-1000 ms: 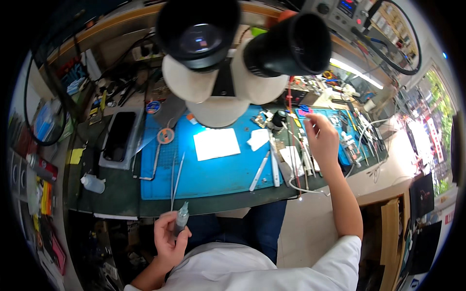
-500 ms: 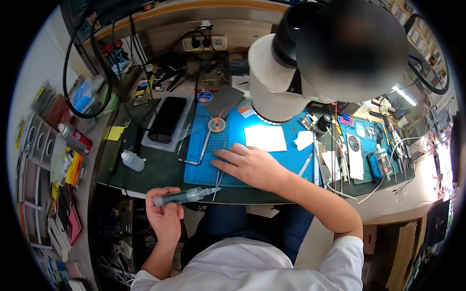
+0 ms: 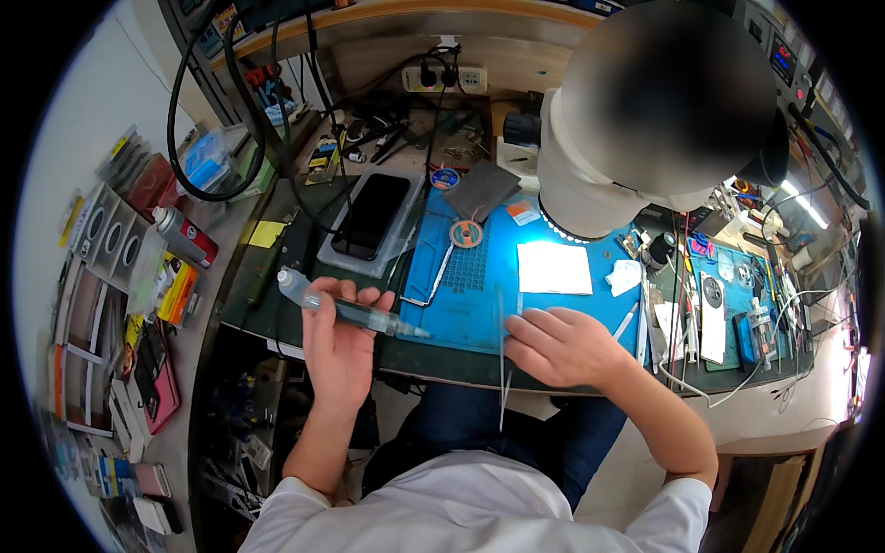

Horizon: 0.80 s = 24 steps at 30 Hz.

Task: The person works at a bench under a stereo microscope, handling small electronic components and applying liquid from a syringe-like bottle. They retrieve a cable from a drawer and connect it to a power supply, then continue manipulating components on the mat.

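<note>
My left hand [image 3: 339, 355] is closed around a clear syringe [image 3: 367, 318] with greenish contents, its tip pointing right over the near edge of the blue work mat [image 3: 452, 318]. Just behind that hand, partly covered by it, is a small white squeeze bottle [image 3: 291, 284]. A pair of thin tweezers [image 3: 504, 355] stands nearly upright in the closed fingers of my right hand [image 3: 558, 346], above the mat's front edge. Past the right hand, a white pad [image 3: 554, 268] lies brightly lit on the mat.
A white microscope [image 3: 590, 175] overhangs the mat. To the left are a black phone [image 3: 371, 217] on a clear plastic box and a spray can [image 3: 184, 237]. A solder wire spool [image 3: 466, 233] sits on the mat. Tools and cables crowd the right side.
My right hand has lifted the tweezers off the mat and drawn back toward me. My left hand has risen over the bench edge with the syringe. The whole view has shifted.
</note>
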Tool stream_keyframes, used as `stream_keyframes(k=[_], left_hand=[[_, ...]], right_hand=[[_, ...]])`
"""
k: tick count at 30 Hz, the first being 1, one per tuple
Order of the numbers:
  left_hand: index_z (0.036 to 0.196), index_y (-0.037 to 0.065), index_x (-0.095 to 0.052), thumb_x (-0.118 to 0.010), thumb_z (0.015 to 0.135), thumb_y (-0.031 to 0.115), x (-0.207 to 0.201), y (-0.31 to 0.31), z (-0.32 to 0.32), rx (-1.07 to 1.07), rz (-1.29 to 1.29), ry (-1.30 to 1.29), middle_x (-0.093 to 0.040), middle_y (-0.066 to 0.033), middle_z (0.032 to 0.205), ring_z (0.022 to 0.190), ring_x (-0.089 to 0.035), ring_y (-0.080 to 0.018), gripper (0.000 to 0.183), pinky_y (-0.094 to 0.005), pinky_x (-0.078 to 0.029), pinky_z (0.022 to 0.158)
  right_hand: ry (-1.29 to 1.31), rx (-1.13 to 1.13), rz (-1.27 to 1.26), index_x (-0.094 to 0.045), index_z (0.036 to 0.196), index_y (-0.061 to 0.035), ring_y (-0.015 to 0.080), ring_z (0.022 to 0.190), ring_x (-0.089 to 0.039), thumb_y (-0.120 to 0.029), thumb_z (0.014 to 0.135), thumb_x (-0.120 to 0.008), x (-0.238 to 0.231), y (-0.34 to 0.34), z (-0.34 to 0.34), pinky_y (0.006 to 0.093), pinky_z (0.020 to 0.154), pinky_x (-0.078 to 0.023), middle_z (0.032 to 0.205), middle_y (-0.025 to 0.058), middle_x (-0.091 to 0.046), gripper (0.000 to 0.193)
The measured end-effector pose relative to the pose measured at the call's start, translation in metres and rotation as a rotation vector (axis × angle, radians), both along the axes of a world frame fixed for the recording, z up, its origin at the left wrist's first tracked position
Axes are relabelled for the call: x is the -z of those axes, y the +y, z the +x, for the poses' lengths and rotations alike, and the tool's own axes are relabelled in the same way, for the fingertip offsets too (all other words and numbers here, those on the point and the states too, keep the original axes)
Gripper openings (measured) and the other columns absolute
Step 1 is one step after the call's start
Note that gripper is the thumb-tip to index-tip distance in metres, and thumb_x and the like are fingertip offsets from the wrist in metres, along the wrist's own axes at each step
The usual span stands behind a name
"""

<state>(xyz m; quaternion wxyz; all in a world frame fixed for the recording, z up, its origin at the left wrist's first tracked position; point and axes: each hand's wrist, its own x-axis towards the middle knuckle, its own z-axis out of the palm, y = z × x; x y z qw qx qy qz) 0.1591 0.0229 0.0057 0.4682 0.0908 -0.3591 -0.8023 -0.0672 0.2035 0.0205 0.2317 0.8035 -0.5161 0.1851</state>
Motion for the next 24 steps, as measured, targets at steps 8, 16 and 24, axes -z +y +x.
stream_keyframes(k=[8,16,24], left_hand=[[0.110,0.003,-0.056,-0.043,0.103,0.036,-0.020,0.011,-0.042,0.466,0.450,0.225,-0.038,0.0010,0.076,0.068,-0.038,-0.0123,0.036,-0.0299,-0.032,0.071],[0.104,0.003,-0.062,-0.044,0.098,0.026,-0.003,-0.002,-0.068,0.613,0.692,0.283,-0.036,0.0055,0.061,0.052,-0.037,-0.0086,0.030,-0.0259,-0.036,0.059],[0.105,0.002,-0.060,-0.044,0.097,0.023,0.001,-0.011,-0.077,0.586,0.677,0.325,-0.038,0.0053,0.060,0.050,-0.038,-0.0089,0.028,-0.0260,-0.036,0.056]], right_hand=[[-0.626,0.317,-0.402,-0.073,0.100,-0.0051,0.0186,0.064,-0.056,0.004,0.076,-0.068,0.018,0.041,0.047,0.0272,0.054,-0.044,0.082,0.0072,-0.058,0.027],[-0.805,0.362,-0.489,-0.074,0.105,-0.0026,0.0149,0.058,-0.052,0.007,0.075,-0.063,0.045,0.046,0.050,0.0259,0.050,-0.041,0.074,0.0049,-0.054,0.034],[-0.731,0.361,-0.485,-0.074,0.103,0.0000,0.0162,0.050,-0.052,0.008,0.070,-0.063,0.042,0.041,0.044,0.0276,0.044,-0.040,0.065,0.0040,-0.055,0.036]])
